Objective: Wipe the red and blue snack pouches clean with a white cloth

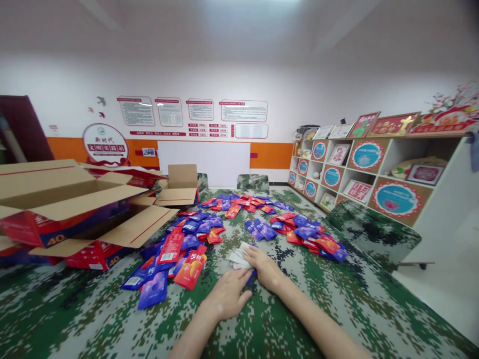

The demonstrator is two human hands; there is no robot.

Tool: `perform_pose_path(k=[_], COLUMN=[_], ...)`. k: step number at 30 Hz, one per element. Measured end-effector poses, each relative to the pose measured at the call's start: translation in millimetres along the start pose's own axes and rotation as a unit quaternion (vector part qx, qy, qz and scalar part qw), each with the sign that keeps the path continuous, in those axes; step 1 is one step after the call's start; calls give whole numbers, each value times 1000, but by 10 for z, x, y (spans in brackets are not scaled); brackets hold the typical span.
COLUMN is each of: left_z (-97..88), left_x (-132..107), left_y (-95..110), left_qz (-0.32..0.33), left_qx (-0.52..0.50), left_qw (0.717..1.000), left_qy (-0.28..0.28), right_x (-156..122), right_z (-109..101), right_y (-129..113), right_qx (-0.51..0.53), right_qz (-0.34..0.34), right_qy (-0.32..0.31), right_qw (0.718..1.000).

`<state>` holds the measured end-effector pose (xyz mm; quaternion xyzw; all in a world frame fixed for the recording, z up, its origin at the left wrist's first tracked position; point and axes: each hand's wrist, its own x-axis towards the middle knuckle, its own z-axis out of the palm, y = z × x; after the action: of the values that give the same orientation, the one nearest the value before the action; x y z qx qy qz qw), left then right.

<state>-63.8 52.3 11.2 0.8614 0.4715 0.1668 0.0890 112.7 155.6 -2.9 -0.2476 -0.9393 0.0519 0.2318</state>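
Note:
A crumpled white tissue (237,258) lies under the fingers of my right hand (265,268), which is closed on its right side. Part of a blue packet (252,277) shows beneath the tissue and between my hands; most of it is covered. My left hand (229,293) lies palm down, fingers stretched forward to the tissue's near edge and thumb apart. To the left is a heap of red and blue packets (172,248), with an orange-red packet (191,268) nearest to my left hand. Several blue packets (261,229) lie just beyond my right hand.
Another packet heap (312,234) lies to the right, and more packets (243,202) spread across the far side. Opened cardboard boxes (101,224) crowd the left of the camouflage-covered table (93,314). Camouflage-covered chairs (374,234) and a white shelf unit (387,152) stand to the right.

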Motion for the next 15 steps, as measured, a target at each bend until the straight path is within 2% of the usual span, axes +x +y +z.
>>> perform_pose_path(k=[7,10,15], left_z=[28,20,-26], left_x=[5,5,-53], left_y=[-40,-28,28], left_qz=[-7,-15,-14], left_qx=[-11,-9,-10], left_qw=[1000,1000,1000], left_qy=[-16,-19,-6], right_x=[387,432,401], right_z=[137,149,69], right_y=[558,638,605], right_qx=[-43,-35,-17], right_qz=[125,126,135], right_qy=[17,12,9], right_qw=[991,991,991])
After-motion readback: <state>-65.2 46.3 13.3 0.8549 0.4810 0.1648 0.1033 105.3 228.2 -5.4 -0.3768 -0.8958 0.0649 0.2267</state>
